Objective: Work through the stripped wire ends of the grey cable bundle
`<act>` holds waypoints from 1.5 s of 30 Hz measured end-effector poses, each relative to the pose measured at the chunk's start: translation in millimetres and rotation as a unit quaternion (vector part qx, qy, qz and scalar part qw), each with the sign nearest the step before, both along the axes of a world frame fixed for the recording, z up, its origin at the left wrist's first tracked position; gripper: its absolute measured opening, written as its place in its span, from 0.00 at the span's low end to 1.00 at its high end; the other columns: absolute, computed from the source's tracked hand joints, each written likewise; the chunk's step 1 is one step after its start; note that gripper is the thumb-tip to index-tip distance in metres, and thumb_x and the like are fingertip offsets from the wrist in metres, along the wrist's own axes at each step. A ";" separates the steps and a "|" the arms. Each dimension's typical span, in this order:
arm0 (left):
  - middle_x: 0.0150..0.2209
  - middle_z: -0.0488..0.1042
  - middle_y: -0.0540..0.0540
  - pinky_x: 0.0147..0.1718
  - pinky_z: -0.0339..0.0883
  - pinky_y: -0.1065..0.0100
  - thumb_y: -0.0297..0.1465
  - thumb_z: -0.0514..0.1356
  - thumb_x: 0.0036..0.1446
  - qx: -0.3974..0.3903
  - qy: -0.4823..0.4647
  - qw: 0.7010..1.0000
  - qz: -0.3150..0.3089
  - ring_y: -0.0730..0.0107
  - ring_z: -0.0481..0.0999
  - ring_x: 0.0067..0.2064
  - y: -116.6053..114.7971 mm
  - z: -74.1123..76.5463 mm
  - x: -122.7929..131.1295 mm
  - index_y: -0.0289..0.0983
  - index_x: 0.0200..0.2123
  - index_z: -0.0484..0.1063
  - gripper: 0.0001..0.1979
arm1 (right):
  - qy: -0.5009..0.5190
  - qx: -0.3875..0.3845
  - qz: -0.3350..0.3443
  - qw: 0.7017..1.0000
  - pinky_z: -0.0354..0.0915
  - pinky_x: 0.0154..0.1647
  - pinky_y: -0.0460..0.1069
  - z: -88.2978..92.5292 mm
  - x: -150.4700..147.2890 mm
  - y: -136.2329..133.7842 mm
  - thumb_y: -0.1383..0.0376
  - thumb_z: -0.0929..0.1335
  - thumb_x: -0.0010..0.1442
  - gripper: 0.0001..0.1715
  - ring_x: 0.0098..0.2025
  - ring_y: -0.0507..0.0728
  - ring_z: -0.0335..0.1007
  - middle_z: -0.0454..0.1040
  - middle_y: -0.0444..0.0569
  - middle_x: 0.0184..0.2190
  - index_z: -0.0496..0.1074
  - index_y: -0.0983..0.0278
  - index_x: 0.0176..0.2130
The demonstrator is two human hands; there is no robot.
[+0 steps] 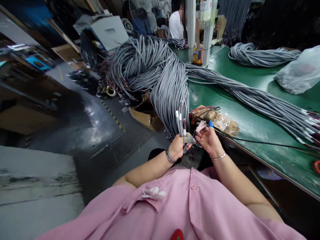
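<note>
My left hand [177, 146] is closed around the ends of several grey cables [179, 125], whose white-banded tips with thin coloured wires point up. A grey and yellow covering wraps a finger or the thumb of that hand. Close on its right, my right hand [209, 141] is turned palm up, with a blue cover on one finger and a pale wrap on another. Its fingers are curled beside thin coloured wire ends; whether they grip them is too small to tell. A large heap of grey cables [172, 86] hangs over the table edge just beyond.
On the green table [210, 95] lie a taped wooden block [220, 120], a long cable bundle [240, 90], a coil [260, 55] and a plastic bag [300, 71]. An open cardboard box [142, 118] stands below. Another person [175, 25] is at the back.
</note>
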State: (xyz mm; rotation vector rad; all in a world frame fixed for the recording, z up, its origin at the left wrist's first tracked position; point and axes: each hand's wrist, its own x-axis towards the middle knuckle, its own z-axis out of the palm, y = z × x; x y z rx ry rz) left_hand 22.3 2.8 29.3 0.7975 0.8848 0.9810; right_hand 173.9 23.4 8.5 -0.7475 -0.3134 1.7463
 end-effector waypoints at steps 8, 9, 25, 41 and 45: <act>0.14 0.63 0.54 0.15 0.47 0.74 0.31 0.64 0.41 0.008 -0.015 0.999 0.039 0.81 0.59 0.15 -4.9 5.6 2.9 0.35 0.19 0.65 0.10 | -0.042 0.045 -0.038 0.997 0.70 0.26 0.44 -8.1 2.1 0.7 0.52 0.74 0.52 0.18 0.27 0.50 0.70 0.77 0.45 0.29 0.75 0.63 0.36; 0.14 0.63 0.54 0.15 0.48 0.74 0.31 0.64 0.41 0.005 -0.017 0.999 0.043 0.81 0.59 0.15 -3.6 5.7 3.8 0.35 0.19 0.64 0.11 | -0.044 0.053 -0.034 0.997 0.70 0.26 0.44 -9.8 1.4 1.2 0.50 0.73 0.52 0.19 0.27 0.50 0.70 0.77 0.45 0.29 0.75 0.63 0.36; 0.13 0.63 0.52 0.14 0.47 0.74 0.33 0.65 0.40 -0.003 -0.002 0.999 0.049 0.80 0.59 0.15 1.8 -2.0 6.9 0.35 0.17 0.64 0.12 | 0.035 0.034 -0.039 0.998 0.68 0.26 0.44 -20.0 -10.5 9.7 0.47 0.74 0.50 0.22 0.29 0.50 0.71 0.78 0.43 0.31 0.74 0.62 0.34; 0.13 0.64 0.52 0.15 0.49 0.75 0.35 0.65 0.40 0.006 0.006 0.999 0.052 0.80 0.59 0.15 -7.3 3.5 1.4 0.35 0.19 0.66 0.12 | -0.039 0.069 -0.019 0.997 0.70 0.25 0.44 -3.0 -4.3 0.1 0.50 0.73 0.53 0.20 0.27 0.50 0.69 0.77 0.46 0.31 0.75 0.64 0.35; 0.13 0.63 0.53 0.15 0.48 0.75 0.34 0.65 0.40 -0.002 -0.011 0.999 0.041 0.81 0.59 0.15 -1.8 3.7 4.7 0.35 0.19 0.65 0.12 | -0.023 0.060 -0.017 0.998 0.69 0.24 0.44 -8.4 -6.8 5.5 0.50 0.74 0.51 0.20 0.27 0.49 0.70 0.78 0.45 0.32 0.75 0.63 0.34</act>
